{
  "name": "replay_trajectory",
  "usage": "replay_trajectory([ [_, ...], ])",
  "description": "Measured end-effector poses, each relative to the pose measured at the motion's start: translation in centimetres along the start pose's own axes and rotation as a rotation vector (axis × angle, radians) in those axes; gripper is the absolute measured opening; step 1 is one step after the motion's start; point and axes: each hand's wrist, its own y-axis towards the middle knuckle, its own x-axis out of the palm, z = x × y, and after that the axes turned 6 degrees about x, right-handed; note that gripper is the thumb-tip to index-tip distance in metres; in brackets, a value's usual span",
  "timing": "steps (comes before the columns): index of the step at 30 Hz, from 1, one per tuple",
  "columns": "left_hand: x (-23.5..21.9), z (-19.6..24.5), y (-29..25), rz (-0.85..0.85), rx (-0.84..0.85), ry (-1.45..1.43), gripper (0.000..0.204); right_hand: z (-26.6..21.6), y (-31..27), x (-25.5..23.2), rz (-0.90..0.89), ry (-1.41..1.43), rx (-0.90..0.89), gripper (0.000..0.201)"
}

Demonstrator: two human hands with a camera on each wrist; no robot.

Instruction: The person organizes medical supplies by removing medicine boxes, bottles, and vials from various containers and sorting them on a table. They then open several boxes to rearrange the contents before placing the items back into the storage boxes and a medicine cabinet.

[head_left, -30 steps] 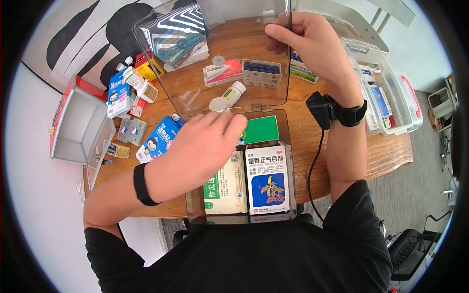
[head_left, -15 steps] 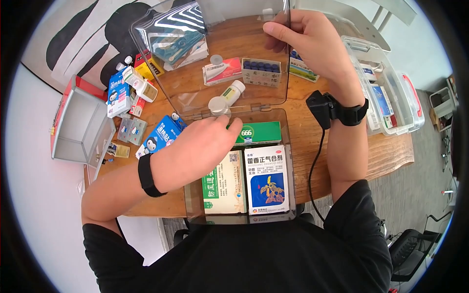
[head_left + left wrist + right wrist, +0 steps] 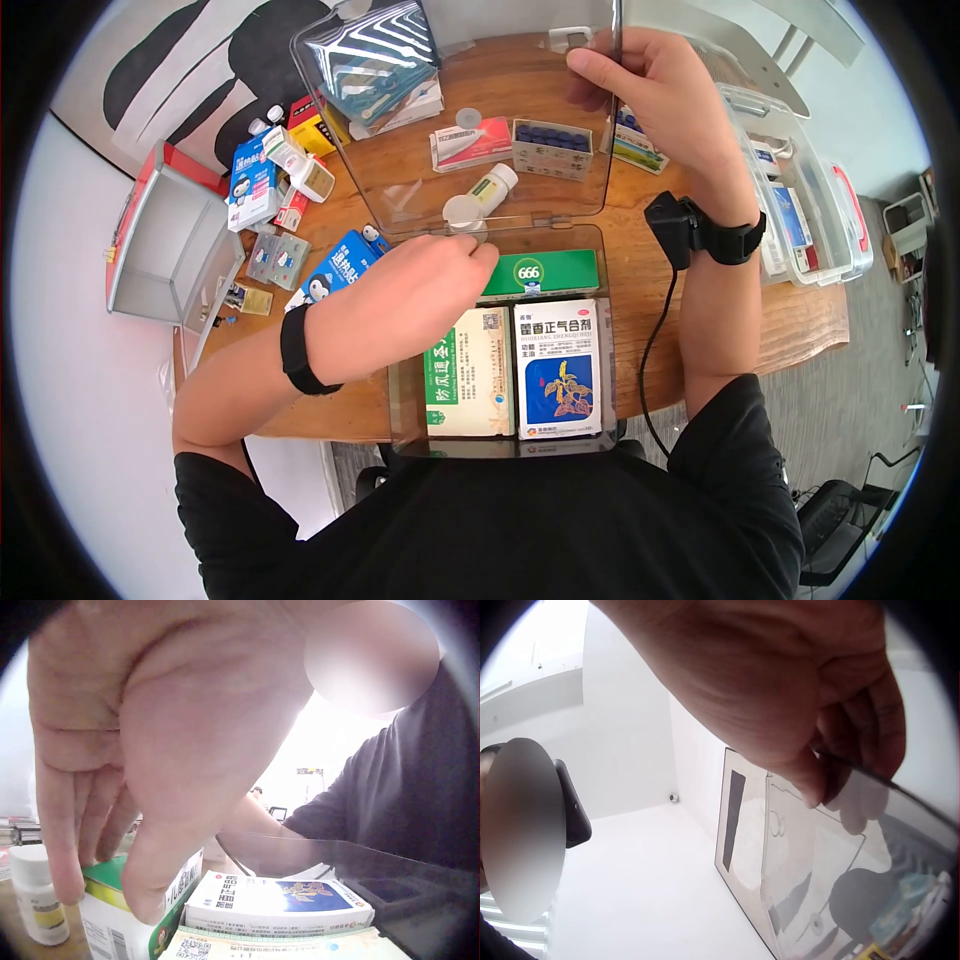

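My left hand (image 3: pixel 410 300) pinches a green medicine box (image 3: pixel 545 272) by its end, thumb on one side and fingers on the other, as the left wrist view shows. That green box lies along the far side of a see-through plastic case (image 3: pixel 402 440). In the case's near part, a cream-and-green medicine box (image 3: pixel 470 395) lies beside a white one with a blue picture (image 3: pixel 558 370). My right hand (image 3: pixel 665 95) pinches the edge of the case's raised clear lid (image 3: pixel 611 150) between thumb and fingers.
Behind the lid are a white pill bottle (image 3: pixel 492 190), a red-and-white box (image 3: pixel 470 143) and a carton of blue-capped vials (image 3: pixel 552 150). An open white-and-red case (image 3: pixel 165 240) stands left. A clear storage bin (image 3: pixel 830 200) is at right. A cable (image 3: pixel 655 370) hangs from the right wrist.
The green box has tipped so that its side with "666" now faces up, lying along the case's far side. My left hand has lowered slightly with it. The right hand still holds the lid.
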Motion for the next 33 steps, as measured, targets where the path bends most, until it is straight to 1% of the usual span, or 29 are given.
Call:
replay_trajectory([
  [4,-0.3,-0.2,-0.4,-0.02,-0.041,-0.036,0.041,0.1,0.1,0.0,0.001,0.011,0.004,0.031],
  [6,-1.2,0.0,-1.3,0.132,-0.08,-0.054,0.044,0.2,0.1,0.0,-0.009,0.004,0.012,0.031],
  [7,-1.7,0.1,-2.2,0.131,-0.09,-0.053,0.044,0.1,0.1,0.0,-0.015,0.01,0.008,0.031],
  [9,-2.7,0.4,-4.6,0.444,-0.186,-0.194,0.047,-0.1,-0.1,-0.1,-0.017,0.017,0.032,0.03],
  [10,-2.5,0.9,-5.6,0.626,-0.22,-0.166,0.039,-0.2,-0.4,-0.4,-0.02,0.025,0.031,0.03],
  [11,-1.9,1.3,-7.0,0.622,-0.234,-0.153,0.039,-0.3,-0.6,-0.6,-0.031,0.012,0.051,0.03],
  [13,0.1,1.4,-10.8,0.742,-0.489,-0.276,0.03,-0.4,0.0,-0.3,-0.04,-0.003,0.072,0.03],
  [14,1.8,1.5,-12.1,0.773,-0.536,-0.294,0.021,-0.1,0.0,-0.5,-0.034,-0.019,0.094,0.03],
  [17,6.3,2.2,-15.3,0.609,-0.66,-0.483,0.019,0.4,0.2,-0.4,-0.047,0.007,0.083,0.029],
  [18,7.9,2.6,-15.9,0.552,-0.697,-0.54,0.019,0.8,0.3,-0.4,-0.024,0.006,0.101,0.026],
  [19,9.9,3.1,-16.2,0.565,-0.716,-0.537,0.019,1.3,0.4,-0.4,0.0,0.002,0.121,0.024],
  [20,12.0,3.5,-16.2,0.561,-0.602,-0.534,0.019,1.6,0.5,-0.6,-0.016,0.004,0.107,0.024],
  [21,13.4,3.8,-16.0,0.557,-0.488,-0.528,0.019,2.0,0.6,-0.7,0.004,-0.014,0.119,0.023],
  [22,14.1,4.2,-15.7,0.572,-0.505,-0.525,0.019,2.3,0.7,-0.8,0.024,-0.032,0.132,0.022],
  [23,14.8,4.6,-15.4,0.609,-0.486,-0.41,0.02,2.4,0.7,-0.7,0.005,-0.029,0.119,0.022],
  [24,15.1,4.7,-15.3,0.642,-0.465,-0.294,0.021,2.5,0.7,-0.7,0.033,-0.051,0.124,0.022],
  [25,15.3,4.6,-15.3,0.652,-0.481,-0.29,0.021,2.6,0.6,-0.8,0.063,-0.072,0.129,0.022],
  [26,15.3,4.4,-15.4,0.681,-0.46,-0.319,0.024,2.6,0.6,-1.1,0.049,-0.088,0.164,0.024],
  [27,15.4,4.3,-15.5,0.71,-0.435,-0.347,0.026,2.9,0.6,-1.1,0.037,-0.088,0.153,0.024],
  [28,15.7,4.3,-15.6,0.718,-0.444,-0.345,0.026,3.4,0.6,-1.1,0.078,-0.094,0.141,0.026],
  [29,16.0,4.1,-15.7,0.723,-0.415,-0.337,0.026,3.6,0.5,-1.1,0.122,-0.1,0.128,0.027],
  [31,16.1,3.6,-15.8,0.735,-0.379,-0.317,0.027,3.5,0.5,-1.3,0.113,-0.099,0.121,0.028],
  [33,16.0,3.7,-16.1,0.675,-0.395,-0.397,0.024,3.5,0.3,-1.6,0.073,-0.074,0.153,0.028],
])
